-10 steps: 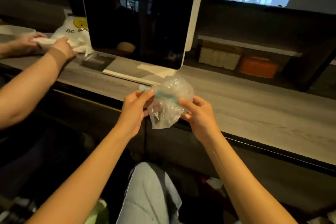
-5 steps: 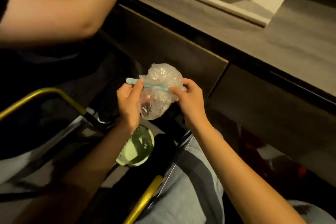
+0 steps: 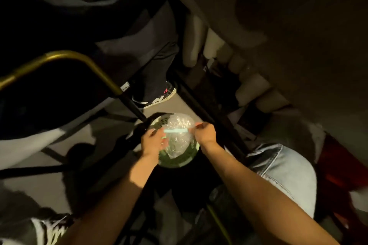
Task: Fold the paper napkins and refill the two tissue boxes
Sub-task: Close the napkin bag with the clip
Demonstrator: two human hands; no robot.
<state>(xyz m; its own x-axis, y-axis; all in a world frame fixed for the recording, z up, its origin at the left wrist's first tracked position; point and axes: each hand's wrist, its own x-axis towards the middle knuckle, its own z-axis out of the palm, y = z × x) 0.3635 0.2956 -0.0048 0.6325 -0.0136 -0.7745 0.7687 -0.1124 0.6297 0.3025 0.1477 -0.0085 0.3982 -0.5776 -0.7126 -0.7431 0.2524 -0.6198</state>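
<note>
Over green basket (image 3: 179,162): plastic bag (image 3: 178,139) pinched between both hands' fingers (image 3: 199,125).

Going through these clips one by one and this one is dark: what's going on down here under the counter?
A seated person holds a crumpled clear plastic bag with a light blue strip across it, over a green perforated bin on the floor. The left hand grips the bag's left side and the right hand pinches its right end. It looks like empty wrapping about to be dropped in. No napkins or tissue boxes are in view. Another person's dark sneaker stands just beyond the bin.
</note>
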